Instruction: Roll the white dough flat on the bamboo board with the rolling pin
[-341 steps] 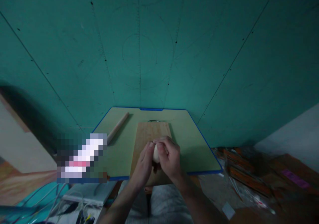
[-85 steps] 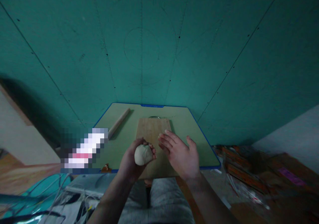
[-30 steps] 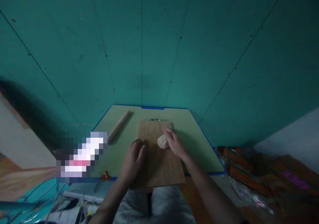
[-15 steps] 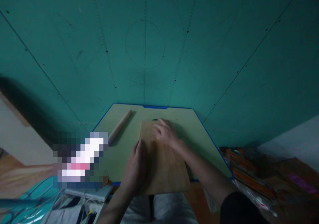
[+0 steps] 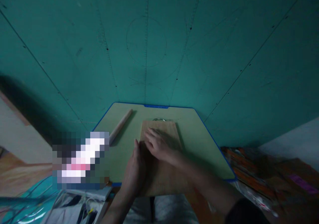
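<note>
A wooden cutting board [image 5: 169, 181] with a metal hanging loop [image 5: 159, 119] at its far end lies on the pale, blue-edged tabletop [image 5: 194, 127]. My left hand [image 5: 136, 167] grips the board's left edge; part of its fingers is hidden there. Flat on the board's upper half rests my right hand [image 5: 157, 144], palm down with its fingers stretched toward the upper left. Left of the board, a wooden rolling pin [image 5: 121, 127] lies slanted on the tabletop, its near end beside a blurred-out patch.
A green wall [image 5: 159, 68] with drawn lines and circles rises behind the table. At the left, a pixelated area covers some object. Cables and a teal bag [image 5: 27, 204] are at lower left; brown cardboard boxes [image 5: 281, 181] are piled at lower right.
My right hand has moved left and nearer across the board, uncovering the metal loop. My left hand stays at the board's left edge.
</note>
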`<state>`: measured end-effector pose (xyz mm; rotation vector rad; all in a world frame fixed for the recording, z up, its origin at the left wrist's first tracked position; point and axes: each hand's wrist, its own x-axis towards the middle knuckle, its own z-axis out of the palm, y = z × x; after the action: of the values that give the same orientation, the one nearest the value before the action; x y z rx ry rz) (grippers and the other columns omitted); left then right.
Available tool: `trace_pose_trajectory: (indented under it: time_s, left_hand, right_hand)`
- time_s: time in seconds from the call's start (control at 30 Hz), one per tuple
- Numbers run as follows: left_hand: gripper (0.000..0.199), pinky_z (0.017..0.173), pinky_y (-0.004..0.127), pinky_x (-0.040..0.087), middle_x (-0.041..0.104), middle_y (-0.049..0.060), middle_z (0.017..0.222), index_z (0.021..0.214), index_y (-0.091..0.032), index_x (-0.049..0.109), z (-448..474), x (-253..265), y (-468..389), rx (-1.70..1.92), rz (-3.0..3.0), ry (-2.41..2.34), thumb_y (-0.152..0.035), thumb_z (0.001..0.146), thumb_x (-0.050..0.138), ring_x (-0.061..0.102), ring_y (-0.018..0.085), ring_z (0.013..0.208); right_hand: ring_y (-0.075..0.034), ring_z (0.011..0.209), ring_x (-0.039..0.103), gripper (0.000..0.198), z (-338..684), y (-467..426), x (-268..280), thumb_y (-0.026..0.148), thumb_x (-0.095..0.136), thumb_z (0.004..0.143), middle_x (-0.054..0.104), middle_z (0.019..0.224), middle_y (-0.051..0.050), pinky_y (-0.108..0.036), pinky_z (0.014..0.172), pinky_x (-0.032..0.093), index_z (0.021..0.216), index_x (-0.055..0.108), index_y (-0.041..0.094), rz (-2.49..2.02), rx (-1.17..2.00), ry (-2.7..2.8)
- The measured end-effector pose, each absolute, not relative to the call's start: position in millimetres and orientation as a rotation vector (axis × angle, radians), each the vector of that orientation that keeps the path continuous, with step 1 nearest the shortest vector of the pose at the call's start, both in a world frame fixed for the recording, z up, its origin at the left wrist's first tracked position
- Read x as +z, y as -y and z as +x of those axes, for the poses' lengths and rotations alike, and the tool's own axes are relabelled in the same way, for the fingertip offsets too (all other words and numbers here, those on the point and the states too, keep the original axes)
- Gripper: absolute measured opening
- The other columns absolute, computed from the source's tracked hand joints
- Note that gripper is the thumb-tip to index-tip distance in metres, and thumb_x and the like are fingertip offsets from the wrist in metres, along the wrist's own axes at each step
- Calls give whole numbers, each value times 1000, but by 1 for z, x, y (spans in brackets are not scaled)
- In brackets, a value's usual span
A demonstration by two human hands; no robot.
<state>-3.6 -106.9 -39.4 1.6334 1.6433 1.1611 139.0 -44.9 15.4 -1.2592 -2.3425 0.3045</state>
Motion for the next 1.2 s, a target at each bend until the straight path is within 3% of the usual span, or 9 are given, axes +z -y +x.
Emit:
trace_pose_trajectory:
  time_s: [0.1,0.2,0.37,0.47,0.57,0.8,0.93,1.07,1.2]
  left_hand:
    - [60,93,49,56,62,18,135,152,-13,32,-3,-37,107,1167,1655,-1686,-26,94,39,65,33,114]
    - [60,100,50,52,58,20,139,151,-10,33,-1,-33,106,1178,1663,-1704,-20,92,38,60,32,123]
    - [56,101,52,50,59,20,137,146,-10,42,2,-30,105,1239,1672,-1669,-19,90,38,59,32,125]
    - [58,102,52,50,59,21,138,145,-7,42,2,-30,105,1218,1679,-1655,-17,89,35,59,32,125]
    - [61,100,52,51,60,18,137,146,-11,40,0,-32,105,1214,1688,-1626,-17,86,38,62,32,121]
    - [55,101,50,51,55,19,143,145,-11,44,-5,-38,103,1168,1730,-1645,-22,91,35,58,32,126]
    - [58,104,48,50,57,17,141,142,-11,47,-7,-36,104,1128,1788,-1680,-13,86,38,60,31,124]
    - [56,111,54,41,60,17,137,137,-12,53,-7,-31,104,1163,1869,-1786,-10,82,40,57,31,127]
    - [49,118,62,24,65,20,129,134,-8,53,-6,-27,104,1123,1927,-1873,-16,89,37,55,33,129]
  right_hand:
    - [-28,138,46,44,142,2,20,32,63,87,51,147,-15,-48,116,33,129,65,18,-1372,261,2333]
    - [-27,137,46,39,170,-11,19,32,51,94,54,145,-14,-51,116,32,128,65,18,-1376,236,2274]
    - [-24,136,49,47,215,41,7,27,40,96,54,145,-12,-47,113,40,141,53,20,-1227,429,2168]
    - [-27,141,41,53,213,88,9,28,52,90,44,153,-13,-46,111,43,142,50,18,-1171,398,2205]
    - [-30,128,53,37,182,106,17,34,54,92,60,134,-14,-47,103,47,127,61,22,-1287,301,2250]
    - [-28,113,60,28,124,14,26,29,49,95,60,130,-14,-42,94,50,117,64,20,-1489,86,2351]
    - [-27,127,53,28,160,-27,28,26,44,97,62,131,-12,-46,105,42,107,70,21,-1601,153,2220]
    - [-23,141,42,39,216,-19,13,23,36,100,63,134,-12,-46,115,35,121,67,19,-1543,232,2219]
    - [-26,141,43,49,251,33,-2,37,36,101,52,147,-14,-50,117,34,143,51,16,-1384,411,2090]
